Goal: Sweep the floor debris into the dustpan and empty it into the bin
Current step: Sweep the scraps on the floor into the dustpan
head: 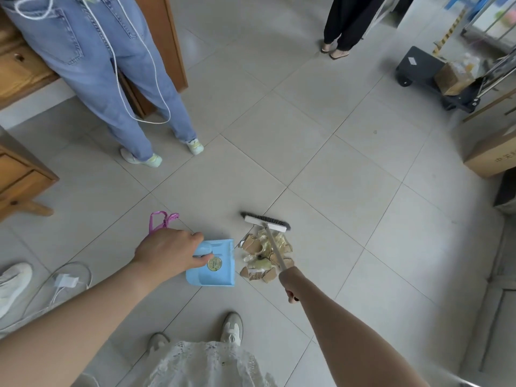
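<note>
Grey floor tiles (321, 152) filled pretty much the whole head view, laid diagonally with thin grout lines. Wooden furniture (25, 76) was seen up at 10 o'clock, with a bystander in blue jeans (117, 74) stood right against it and a white cord looped down past the legs. Another bystander in black trousers (351, 20) was caught at 1 o'clock, well apart from the action. A black cart (424, 71) carrying a brown box was parked at 2 o'clock, and a cardboard box (491, 155) sat at 3 o'clock.

Just below centre, a blue dustpan (216, 266) was laid on the floor, open edge faced toward 3 o'clock. Its handle was gripped by the left hand (170, 254), fingers curled shut around it. Just beside the pan's edge, a pile of debris (268, 255) was heaped: torn brown paper-cup bits and yellowish wrappers. The broom (266, 222) was set with its head at the pile's 12 o'clock side, its pale stick angled down across the pile into the right hand (289, 286), which was closed around the stick. A pink plastic bag (162, 222) was glimpsed behind the left hand. A white charger (67, 280) lay at 8 o'clock.
</note>
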### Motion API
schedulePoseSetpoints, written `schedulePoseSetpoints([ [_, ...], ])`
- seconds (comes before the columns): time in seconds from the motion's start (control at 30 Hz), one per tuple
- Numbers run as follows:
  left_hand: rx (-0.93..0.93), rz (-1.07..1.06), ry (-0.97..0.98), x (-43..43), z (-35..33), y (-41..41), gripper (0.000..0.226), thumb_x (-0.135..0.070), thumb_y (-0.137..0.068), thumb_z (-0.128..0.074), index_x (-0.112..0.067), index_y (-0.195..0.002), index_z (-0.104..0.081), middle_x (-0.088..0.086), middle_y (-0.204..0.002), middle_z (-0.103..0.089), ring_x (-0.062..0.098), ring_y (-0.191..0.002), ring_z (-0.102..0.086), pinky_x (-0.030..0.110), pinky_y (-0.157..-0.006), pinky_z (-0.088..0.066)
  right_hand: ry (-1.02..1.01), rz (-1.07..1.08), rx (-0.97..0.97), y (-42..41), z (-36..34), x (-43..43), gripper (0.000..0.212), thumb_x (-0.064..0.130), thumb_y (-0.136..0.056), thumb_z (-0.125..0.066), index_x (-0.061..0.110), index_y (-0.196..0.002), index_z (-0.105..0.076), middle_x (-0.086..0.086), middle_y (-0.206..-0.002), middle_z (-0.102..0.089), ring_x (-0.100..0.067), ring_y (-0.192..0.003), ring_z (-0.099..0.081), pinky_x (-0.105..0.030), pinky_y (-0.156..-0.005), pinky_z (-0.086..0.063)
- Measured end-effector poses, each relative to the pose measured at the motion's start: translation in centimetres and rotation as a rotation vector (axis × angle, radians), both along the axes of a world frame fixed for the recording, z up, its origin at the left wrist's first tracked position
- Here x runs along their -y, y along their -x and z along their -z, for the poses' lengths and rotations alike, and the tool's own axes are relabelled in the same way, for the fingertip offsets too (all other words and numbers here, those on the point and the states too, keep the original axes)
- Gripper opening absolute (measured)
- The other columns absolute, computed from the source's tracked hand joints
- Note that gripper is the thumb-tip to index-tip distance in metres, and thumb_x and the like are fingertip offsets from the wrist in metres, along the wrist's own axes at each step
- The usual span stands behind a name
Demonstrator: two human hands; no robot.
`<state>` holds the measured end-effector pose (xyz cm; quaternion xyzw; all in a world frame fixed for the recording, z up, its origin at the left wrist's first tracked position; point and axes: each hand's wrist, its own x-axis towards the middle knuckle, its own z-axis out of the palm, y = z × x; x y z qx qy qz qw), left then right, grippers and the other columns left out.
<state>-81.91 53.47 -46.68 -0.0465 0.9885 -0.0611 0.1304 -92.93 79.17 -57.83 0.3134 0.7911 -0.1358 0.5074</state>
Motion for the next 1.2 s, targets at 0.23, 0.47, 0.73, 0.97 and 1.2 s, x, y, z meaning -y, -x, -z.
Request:
schedulePoseSetpoints([
  [0.23, -0.007, -0.018, -0.002, -0.3, 0.2, 0.2, 0.046, -0.069, -0.082, -0.035, -0.023, -0.075, -0.042, -0.002, -0.055, -0.049, 0.02, -0.05, -0.048, 0.026, -0.047, -0.034, 0.07, -0.37, -0.081, -2.0, -0.6, -3.2, 0.05, 0.01, -0.087, -0.032, 0.002, -0.136, -0.041, -0.005, -0.066, -0.048, -0.017, -0.046, -0.048, -0.021, -0.039, -0.037],
  [0.47, -0.012, -0.036, -0.021, -0.8, 0.2, 0.8, 0.045, -0.067, -0.081, -0.038, -0.023, -0.075, -0.047, -0.002, -0.055, -0.053, 0.02, -0.046, -0.046, 0.025, -0.047, -0.039, 0.031, -0.51, -0.129, -0.7, -2.7, -5.7, 0.046, 0.013, -0.084, -0.036, 0.005, -0.127, -0.05, -0.003, -0.067, -0.049, -0.016, -0.05, -0.05, -0.022, -0.041, -0.037],
  [0.73, -0.008, -0.018, -0.065, -1.0, -0.6, 1.9, 0.043, -0.065, -0.082, -0.041, -0.022, -0.074, -0.044, -0.004, -0.057, -0.052, 0.02, -0.048, -0.049, 0.024, -0.042, -0.026, 0.047, -0.135, -0.186, 0.9, -3.4, -6.6, 0.033, 0.004, -0.087, -0.032, 0.001, -0.114, -0.049, -0.008, -0.063, -0.042, -0.015, -0.045, -0.036, -0.021, -0.043, -0.03],
  [0.97, 0.012, 0.03, -0.05, 0.2, 0.0, 2.1, 0.043, -0.066, -0.082, -0.039, -0.023, -0.074, -0.041, -0.003, -0.054, -0.046, 0.021, -0.051, -0.049, 0.025, -0.046, -0.032, 0.042, 0.328, -0.177, 0.0, -2.6, -6.2, 0.022, -0.008, -0.077, -0.03, 0.006, -0.072, -0.046, -0.007, -0.057, -0.037, -0.014, -0.049, -0.027, -0.018, -0.045, -0.022],
  [1.2, -0.002, 0.14, 0.017, 2.2, 1.8, 2.2, 0.048, -0.064, -0.086, -0.038, -0.02, -0.087, -0.055, 0.002, -0.068, -0.068, 0.023, -0.055, -0.06, 0.023, -0.042, -0.022, -0.03, 0.848, -0.077, -1.2, -1.5, -2.1, 0.026, -0.001, -0.074, -0.032, 0.015, -0.053, -0.03, 0.0, -0.024, -0.029, -0.006, -0.023, -0.021, -0.012, -0.037, -0.032],
])
